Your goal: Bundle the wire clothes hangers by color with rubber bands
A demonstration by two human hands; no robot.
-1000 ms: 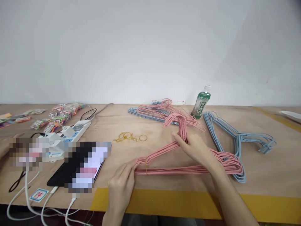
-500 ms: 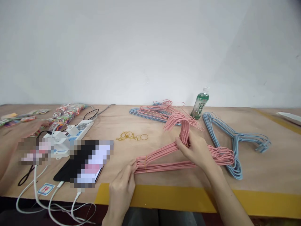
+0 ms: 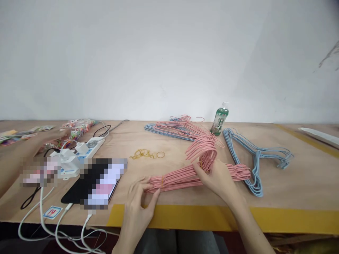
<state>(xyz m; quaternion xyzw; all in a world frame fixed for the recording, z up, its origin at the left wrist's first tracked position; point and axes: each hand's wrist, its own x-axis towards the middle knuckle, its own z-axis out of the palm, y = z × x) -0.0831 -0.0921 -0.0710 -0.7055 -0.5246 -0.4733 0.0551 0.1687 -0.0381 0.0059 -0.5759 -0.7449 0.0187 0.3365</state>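
A bundle of pink hangers (image 3: 180, 175) lies near the table's front edge, its hooks curving up and to the left. A yellow rubber band (image 3: 162, 181) circles the bundle's left end, and another shows at the base of the hooks. My left hand (image 3: 140, 201) grips the left end between thumb and fingers. My right hand (image 3: 215, 176) is closed around the base of the hooks. Loose yellow rubber bands (image 3: 147, 153) lie behind the bundle. To the right is a stack of blue hangers (image 3: 255, 158).
Pink and blue hangers (image 3: 177, 127) lie at the back beside a green bottle (image 3: 219, 120). On the left are a power strip (image 3: 90, 150), a tablet (image 3: 92, 181), cables and colourful packets (image 3: 76, 130). Another person's arm (image 3: 16, 165) reaches in from the left.
The hooks have tilted lower and fanned apart. My left thumb has moved to the near side of the bundle's end. The other person's arm has reached farther back over the packets.
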